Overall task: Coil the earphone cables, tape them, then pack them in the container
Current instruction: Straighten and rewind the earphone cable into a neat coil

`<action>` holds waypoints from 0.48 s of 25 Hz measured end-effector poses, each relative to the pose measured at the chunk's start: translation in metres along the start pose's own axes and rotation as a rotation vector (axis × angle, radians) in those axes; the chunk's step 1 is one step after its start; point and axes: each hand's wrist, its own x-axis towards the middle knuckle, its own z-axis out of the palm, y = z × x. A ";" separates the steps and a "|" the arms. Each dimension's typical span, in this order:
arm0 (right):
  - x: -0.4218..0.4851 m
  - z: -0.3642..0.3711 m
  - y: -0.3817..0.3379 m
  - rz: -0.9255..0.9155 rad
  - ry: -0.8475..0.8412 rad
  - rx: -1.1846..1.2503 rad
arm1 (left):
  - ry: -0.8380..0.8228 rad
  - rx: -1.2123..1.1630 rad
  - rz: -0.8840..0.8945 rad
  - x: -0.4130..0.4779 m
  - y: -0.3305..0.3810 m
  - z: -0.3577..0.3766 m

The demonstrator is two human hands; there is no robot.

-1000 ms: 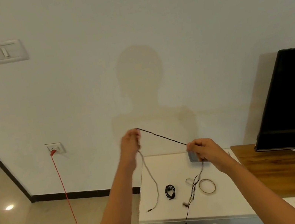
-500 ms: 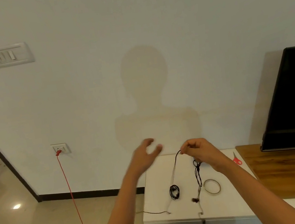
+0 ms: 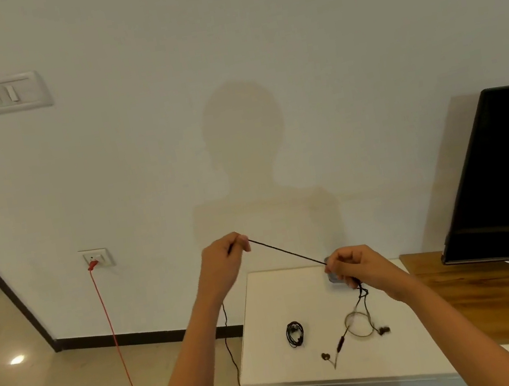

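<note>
One coiled earphone point(image 3: 295, 334) lies on the white table point(image 3: 265, 309). The left hand point(image 3: 223, 258) and right hand point(image 3: 349, 266) pinch a second cable point(image 3: 286, 253) taut, uncoiled. Taping and packing remain.

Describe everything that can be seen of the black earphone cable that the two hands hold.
The earphone cable is thin, black and looks like soft rubber. One stretch runs taut and slanted between the left hand, which is higher, and the right hand, each closed on it in a pinch grip. Below the right hand it hangs in a small bunch, then splits into loose strands that reach the white table. They end in two earbuds and carry a small inline piece. One strand crosses the tape ring.
</note>
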 end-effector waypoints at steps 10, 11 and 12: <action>0.002 0.006 0.005 -0.070 0.133 -0.071 | 0.117 0.141 -0.286 -0.002 -0.026 -0.011; 0.003 0.009 0.003 -0.087 0.148 -0.062 | -0.002 0.203 -0.246 -0.003 -0.021 -0.007; 0.004 0.014 0.000 -0.103 0.151 -0.058 | -0.113 0.210 -0.158 -0.005 -0.013 -0.002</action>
